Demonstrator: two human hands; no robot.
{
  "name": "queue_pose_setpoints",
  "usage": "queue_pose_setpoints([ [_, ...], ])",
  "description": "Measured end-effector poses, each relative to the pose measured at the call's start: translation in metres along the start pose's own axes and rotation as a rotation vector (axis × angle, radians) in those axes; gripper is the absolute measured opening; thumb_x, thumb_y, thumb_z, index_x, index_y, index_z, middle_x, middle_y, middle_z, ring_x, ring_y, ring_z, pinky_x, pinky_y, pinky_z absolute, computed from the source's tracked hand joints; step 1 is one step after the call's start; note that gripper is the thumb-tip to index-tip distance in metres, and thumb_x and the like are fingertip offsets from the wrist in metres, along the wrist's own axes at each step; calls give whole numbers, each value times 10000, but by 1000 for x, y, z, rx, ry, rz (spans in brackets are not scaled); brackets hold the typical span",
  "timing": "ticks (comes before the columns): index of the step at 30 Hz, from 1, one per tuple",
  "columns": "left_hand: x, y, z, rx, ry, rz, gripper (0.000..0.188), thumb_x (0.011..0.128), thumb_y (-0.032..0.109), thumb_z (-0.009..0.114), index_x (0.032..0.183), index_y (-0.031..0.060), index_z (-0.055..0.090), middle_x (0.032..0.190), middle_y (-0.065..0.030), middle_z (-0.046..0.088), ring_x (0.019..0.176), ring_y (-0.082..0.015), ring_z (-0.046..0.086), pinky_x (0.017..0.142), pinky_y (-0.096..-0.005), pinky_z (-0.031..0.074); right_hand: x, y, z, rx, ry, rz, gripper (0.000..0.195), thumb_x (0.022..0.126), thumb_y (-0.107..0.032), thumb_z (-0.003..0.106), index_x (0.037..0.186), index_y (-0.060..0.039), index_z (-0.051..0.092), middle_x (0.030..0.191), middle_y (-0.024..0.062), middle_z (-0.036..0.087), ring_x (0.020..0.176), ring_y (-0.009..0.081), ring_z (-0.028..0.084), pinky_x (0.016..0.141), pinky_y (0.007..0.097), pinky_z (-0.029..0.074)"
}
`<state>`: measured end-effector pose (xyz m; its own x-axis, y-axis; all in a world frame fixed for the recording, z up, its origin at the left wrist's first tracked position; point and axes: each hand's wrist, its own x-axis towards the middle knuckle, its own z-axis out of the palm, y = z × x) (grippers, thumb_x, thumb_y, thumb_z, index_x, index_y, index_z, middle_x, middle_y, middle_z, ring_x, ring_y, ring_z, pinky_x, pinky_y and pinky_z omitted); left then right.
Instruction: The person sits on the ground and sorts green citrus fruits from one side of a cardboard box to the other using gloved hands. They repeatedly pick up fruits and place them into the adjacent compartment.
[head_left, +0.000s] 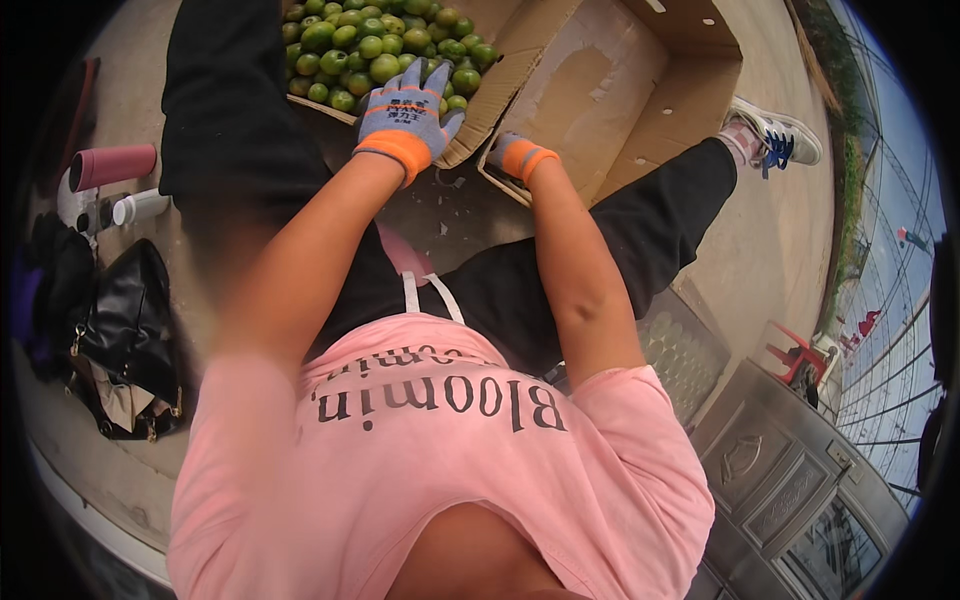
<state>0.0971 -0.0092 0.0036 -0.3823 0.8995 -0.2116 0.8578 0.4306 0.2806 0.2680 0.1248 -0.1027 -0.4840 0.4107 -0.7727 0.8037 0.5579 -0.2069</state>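
My left hand (405, 116), in a grey and orange work glove, lies palm down with spread fingers on the near edge of a heap of green citrus fruits (370, 47). Some fruits have a brownish tinge. They fill a cardboard box (322, 107), whose side flap leans out to the right. Beside it stands a second cardboard box (637, 97), its inner floor exposed and its paper surface partly peeled. At this box's near left corner is my gloved right hand (517, 156); its fingers are curled and partly hidden, so its hold is unclear.
My black-trousered legs spread around the boxes. At left lie a pink tumbler (116, 166), a white bottle (141, 206) and a black handbag (131, 337). A patterned mat (679, 352), a metal door panel (795, 480) and a red chair (795, 352) are at lower right.
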Motion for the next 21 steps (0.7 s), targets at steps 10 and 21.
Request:
queue_pose_setpoints([
  [10, -2, -1, 2, -181, 179, 144, 669, 896, 489, 561, 1448, 157, 381, 1455, -156, 418, 1281, -330, 460, 1058, -417, 378, -99, 32, -69, 1257, 600, -329, 305, 913, -159, 645, 1164, 13, 644, 1098, 111, 673, 964, 178, 643, 832, 303, 537],
  [21, -13, 10, 2, -656, 453, 457, 695, 842, 415, 670, 1443, 232, 373, 1368, -193, 455, 1171, -367, 535, 957, -433, 476, -147, -13, -72, 1355, 384, -607, 337, 994, -209, 506, 1201, 47, 577, 1230, 158, 601, 1088, 296, 614, 942, 419, 505],
])
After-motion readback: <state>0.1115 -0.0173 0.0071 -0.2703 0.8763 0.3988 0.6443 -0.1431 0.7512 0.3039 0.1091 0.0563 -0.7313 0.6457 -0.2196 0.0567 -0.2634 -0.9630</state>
